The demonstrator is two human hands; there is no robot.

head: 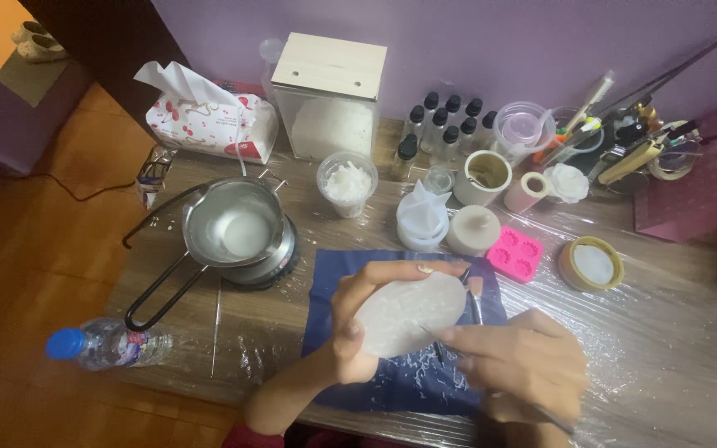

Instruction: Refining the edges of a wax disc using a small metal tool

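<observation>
1. Over the dark blue cloth (350, 278) we hold a pale, translucent oval wax slab (408, 314) in our left hand (357, 319), thumb under its lower edge and fingers curled over its top edge, so the hand is pinched around it.
2. Just right of the slab, our right hand (524, 357) is closed around a thin tool (473, 290), its fingers pressed together on the handle; the tool's brush-like tip sits at the slab's right end, though we cannot tell whether it touches.
3. White flakes lie scattered on the cloth below the slab.
4. Left of the cloth, a small steel saucepan (234, 228) with a long black handle sits on a round hot plate (280, 261), holding whitish melted wax.
5. Farther left of the cloth, a plastic water bottle (109, 344) with a blue cap lies on its side near the table edge.
6. Behind the cloth stand a clear cup of white wax flakes (347, 184), a white silicone measuring cup (421, 217) and a round white candle (473, 230).
7. Just right of the cloth lies a pink silicone mould (514, 254), and beyond it a round tin (592, 264) with a yellow rim.
8. Well behind the cloth, against the purple wall, we see a tissue pack (209, 116), a wooden-lidded clear box (329, 104) and a cluster of black-capped dropper bottles (446, 124).
</observation>
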